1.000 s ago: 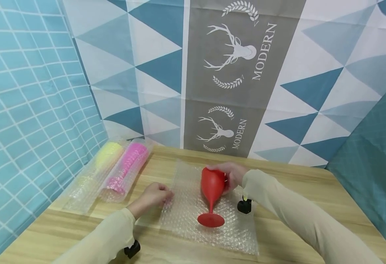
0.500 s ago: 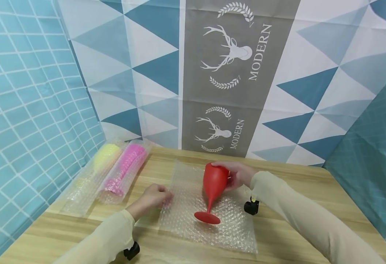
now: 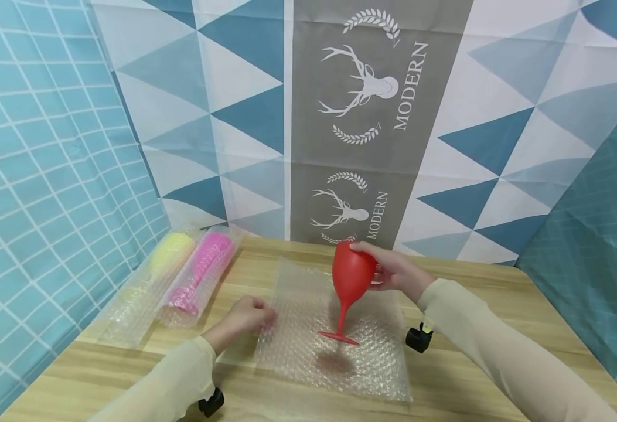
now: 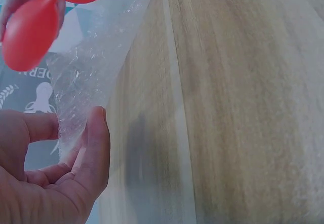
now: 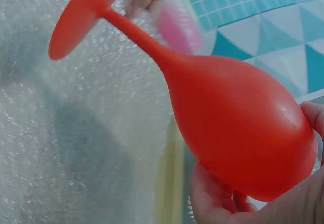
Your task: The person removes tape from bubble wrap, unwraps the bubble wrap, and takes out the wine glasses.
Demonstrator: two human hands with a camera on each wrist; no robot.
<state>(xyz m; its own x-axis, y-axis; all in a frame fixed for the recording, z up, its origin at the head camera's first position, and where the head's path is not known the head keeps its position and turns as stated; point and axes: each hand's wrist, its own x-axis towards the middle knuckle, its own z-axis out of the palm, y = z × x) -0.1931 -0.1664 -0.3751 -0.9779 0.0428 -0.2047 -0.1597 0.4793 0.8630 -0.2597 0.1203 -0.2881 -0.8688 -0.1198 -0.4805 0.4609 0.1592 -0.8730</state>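
Note:
A red wine goblet (image 3: 351,274) is held in my right hand (image 3: 399,271), whose thumb and fingers grip the bowl near its rim. It hangs tilted above a sheet of bubble wrap (image 3: 292,334), its round foot downward and casting a shadow on the wrap. In the right wrist view the goblet's bowl (image 5: 238,117) fills the middle, with fingertips (image 5: 207,193) curled beneath it. My left hand (image 3: 242,319) is at the left edge of the sheet. From the left wrist, the edge of the bubble wrap (image 4: 91,72) shows between the thumb and fingers, which pinch it.
Two bubble-wrapped things lie side by side at the back left of the wooden table (image 3: 266,398): a yellow one (image 3: 171,252) and a pink one (image 3: 205,269). A patterned curtain (image 3: 255,117) hangs behind the table, a blue checked one (image 3: 39,146) on the left.
My right hand has lifted the goblet off the bubble wrap and moved it up and slightly right. The left hand stays at the sheet's left edge.

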